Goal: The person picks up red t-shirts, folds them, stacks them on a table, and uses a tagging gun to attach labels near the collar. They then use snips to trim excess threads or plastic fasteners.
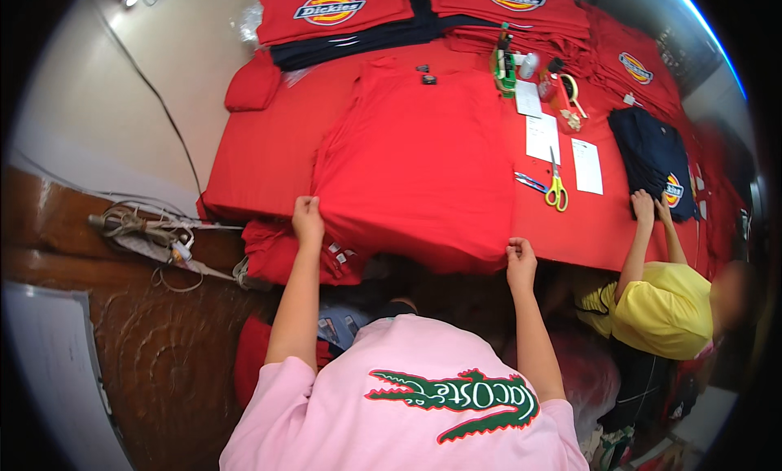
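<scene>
Red shirt (419, 157) pinched by its lower corners at the tabletop's near edge

The left hand (307, 221) pinches the shirt's lower left corner; the right hand (521, 263) pinches the lower right. The shirt lies mid-tabletop (261, 161), its hem drooping past the near edge. An uneven pull could skew or crease it; too strong a pull toward the body might slide it off that edge.

Counted outward: one shirt in two hands; right of it, one pair of yellow scissors (556, 195), one blue snipper (531, 182) and three white papers (587, 168). By the right edge, a co-worker's two hands (643, 206) touch one dark folded garment (652, 145). Toward the far edge sit three emblem-printed red piles (285, 19).
</scene>
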Demonstrator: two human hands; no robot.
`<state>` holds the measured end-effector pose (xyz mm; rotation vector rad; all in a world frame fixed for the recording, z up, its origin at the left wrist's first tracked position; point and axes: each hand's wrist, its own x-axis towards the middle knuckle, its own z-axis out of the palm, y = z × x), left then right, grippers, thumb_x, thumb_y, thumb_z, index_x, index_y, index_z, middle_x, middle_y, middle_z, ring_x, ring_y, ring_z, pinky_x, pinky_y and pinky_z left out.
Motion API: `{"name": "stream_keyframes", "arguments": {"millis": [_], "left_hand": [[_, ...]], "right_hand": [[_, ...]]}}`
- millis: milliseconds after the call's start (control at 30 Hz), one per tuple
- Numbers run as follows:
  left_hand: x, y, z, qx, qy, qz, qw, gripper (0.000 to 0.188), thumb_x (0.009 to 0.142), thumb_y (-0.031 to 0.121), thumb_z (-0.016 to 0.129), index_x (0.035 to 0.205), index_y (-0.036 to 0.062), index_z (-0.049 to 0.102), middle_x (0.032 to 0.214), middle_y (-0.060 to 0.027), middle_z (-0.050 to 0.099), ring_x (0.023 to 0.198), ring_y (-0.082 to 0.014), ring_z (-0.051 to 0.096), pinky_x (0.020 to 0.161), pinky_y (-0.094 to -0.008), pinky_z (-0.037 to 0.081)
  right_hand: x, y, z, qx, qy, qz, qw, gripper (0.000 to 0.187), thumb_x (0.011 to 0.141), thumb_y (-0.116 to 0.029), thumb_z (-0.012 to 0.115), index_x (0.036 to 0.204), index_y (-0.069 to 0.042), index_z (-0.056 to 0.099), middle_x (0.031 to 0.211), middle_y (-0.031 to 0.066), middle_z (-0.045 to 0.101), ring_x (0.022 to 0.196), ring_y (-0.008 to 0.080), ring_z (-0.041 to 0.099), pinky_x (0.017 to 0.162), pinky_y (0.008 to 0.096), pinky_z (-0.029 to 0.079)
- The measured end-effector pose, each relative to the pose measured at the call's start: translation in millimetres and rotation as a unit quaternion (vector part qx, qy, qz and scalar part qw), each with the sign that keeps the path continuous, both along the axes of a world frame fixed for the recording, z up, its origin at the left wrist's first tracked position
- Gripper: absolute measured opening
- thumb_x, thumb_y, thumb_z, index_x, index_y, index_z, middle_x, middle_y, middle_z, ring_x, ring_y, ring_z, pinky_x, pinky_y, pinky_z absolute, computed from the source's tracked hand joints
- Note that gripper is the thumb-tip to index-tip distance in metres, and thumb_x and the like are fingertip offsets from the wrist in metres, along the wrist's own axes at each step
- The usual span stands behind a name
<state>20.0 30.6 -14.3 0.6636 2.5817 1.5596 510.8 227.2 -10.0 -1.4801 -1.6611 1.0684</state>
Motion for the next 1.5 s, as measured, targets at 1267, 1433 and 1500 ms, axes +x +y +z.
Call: {"name": "stream_keyframes", "arguments": {"millis": [1267, 1433, 1500], "left_hand": [[-111, 259, 49, -0.286, 0.117, -0.081, 0.948, 0.06, 0.098, 0.049, 0.073, 0.119, -0.0043, 0.057, 0.102, -0.0285, 0.072, 0.097, -0.047, 0.07, 0.085, -0.0549, 0.056], [-139, 304, 60, -0.324, 0.097, -0.098, 0.936, 0.064, 0.095, 0.045, 0.076, 0.132, -0.002, 0.054, 0.107, -0.0275, 0.072, 0.102, -0.0466, 0.071, 0.088, -0.054, 0.055], [-128, 300, 62, -0.276, 0.108, -0.052, 0.954, 0.074, 0.095, 0.044, 0.077, 0.144, -0.002, 0.048, 0.127, -0.0289, 0.066, 0.117, -0.0468, 0.065, 0.1, -0.0553, 0.051]], "right_hand": [[-243, 238, 41, 0.016, -0.173, -0.091, 0.981, 0.079, 0.094, -0.051, 0.077, 0.14, 0.011, 0.06, 0.137, 0.0345, 0.064, 0.133, 0.0456, 0.061, 0.111, 0.0465, 0.048], [-265, 275, 43, 0.037, -0.214, -0.076, 0.973, 0.081, 0.094, -0.054, 0.076, 0.144, 0.008, 0.058, 0.139, 0.0331, 0.064, 0.131, 0.0461, 0.062, 0.108, 0.0474, 0.05], [-260, 262, 44, 0.076, -0.217, -0.084, 0.969, 0.084, 0.095, -0.052, 0.075, 0.152, 0.005, 0.05, 0.15, 0.032, 0.055, 0.137, 0.0464, 0.056, 0.111, 0.0497, 0.047]]}}
